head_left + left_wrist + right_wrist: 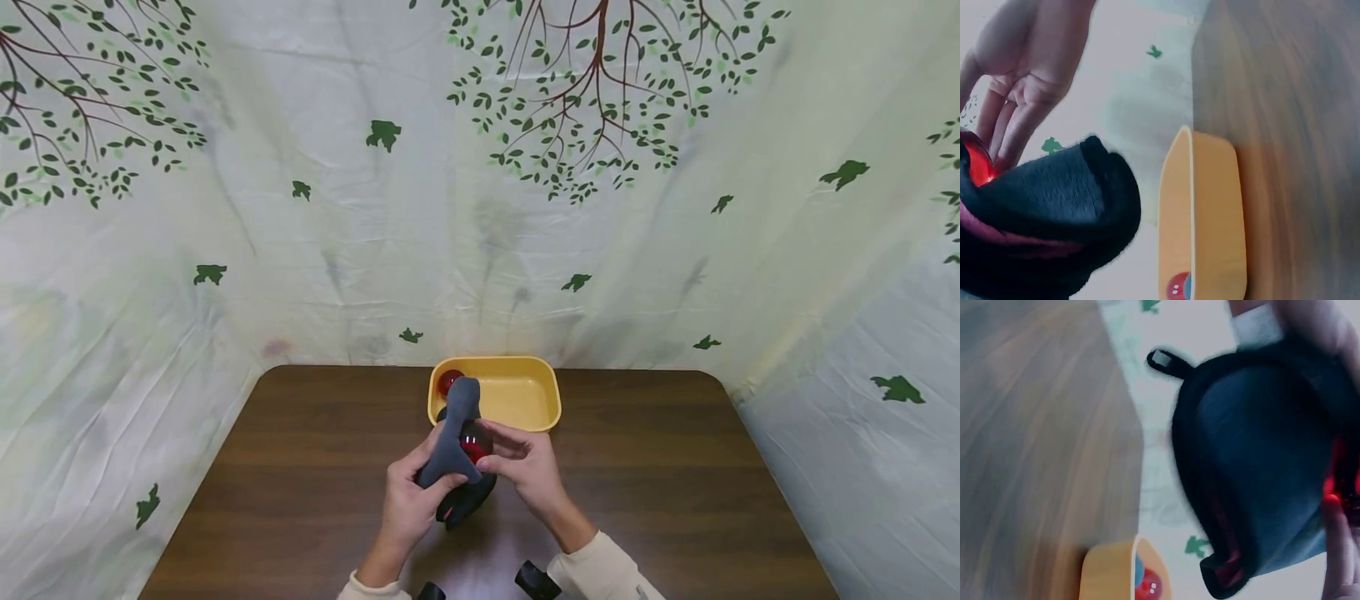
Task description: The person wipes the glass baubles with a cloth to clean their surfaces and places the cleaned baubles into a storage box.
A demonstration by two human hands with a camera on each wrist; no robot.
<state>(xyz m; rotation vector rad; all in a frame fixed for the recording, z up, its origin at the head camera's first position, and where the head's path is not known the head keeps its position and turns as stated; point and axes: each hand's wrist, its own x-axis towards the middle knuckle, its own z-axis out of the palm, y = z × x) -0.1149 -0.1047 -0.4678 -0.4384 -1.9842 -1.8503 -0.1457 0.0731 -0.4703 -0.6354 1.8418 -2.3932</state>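
My left hand grips a dark grey-blue cloth item with black edging and a pink inner side. It looks like a padded pouch or mitt; its exact kind is unclear. A small loop sticks out from its edge in the right wrist view. Against the cloth sits a shiny dark red ball, pinched between the thumb and fingers of my right hand. In the left wrist view the ball is partly hidden by the cloth. Both hands are above the table, just in front of a yellow tray.
The yellow tray stands at the table's far edge. Another red ball lies in its left end, with a blue ball beside it in the right wrist view. The brown wooden table meets a leaf-patterned curtain behind.
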